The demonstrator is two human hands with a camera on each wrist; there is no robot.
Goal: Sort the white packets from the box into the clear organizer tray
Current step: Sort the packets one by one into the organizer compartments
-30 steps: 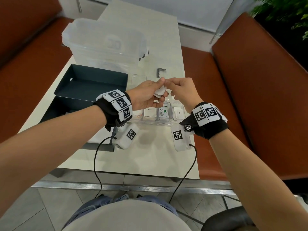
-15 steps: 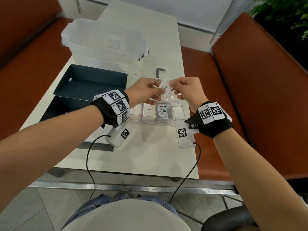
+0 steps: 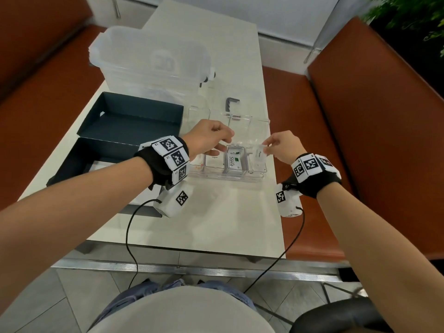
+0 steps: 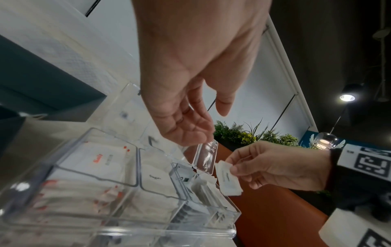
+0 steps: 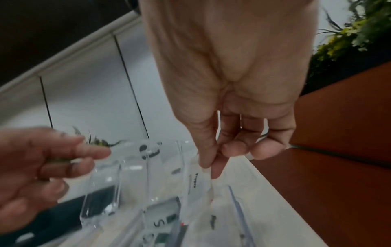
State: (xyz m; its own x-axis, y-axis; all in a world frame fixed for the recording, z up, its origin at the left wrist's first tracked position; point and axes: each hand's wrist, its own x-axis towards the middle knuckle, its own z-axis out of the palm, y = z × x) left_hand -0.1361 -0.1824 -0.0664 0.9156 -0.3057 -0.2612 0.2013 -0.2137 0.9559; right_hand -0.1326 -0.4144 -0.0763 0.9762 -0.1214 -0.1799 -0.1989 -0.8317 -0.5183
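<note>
— Packets first: where are they?
— Going left to right: the dark box (image 3: 129, 126) lies open at the table's (image 3: 216, 224) left side. The clear organizer tray (image 3: 240, 177) sits just right of it, with white packets lying in its compartments, one printed "Stevia" (image 3: 233, 159).
— And the hands?
— The left hand (image 3: 209, 138) hovers over the tray's left half, fingers loosely curled and holding nothing. The right hand (image 3: 283, 146) pinches a small stack of white packets (image 4: 228, 178) between thumb and fingers, above the tray's rightmost compartment.
— Are the hands touching?
— No, they are apart.
</note>
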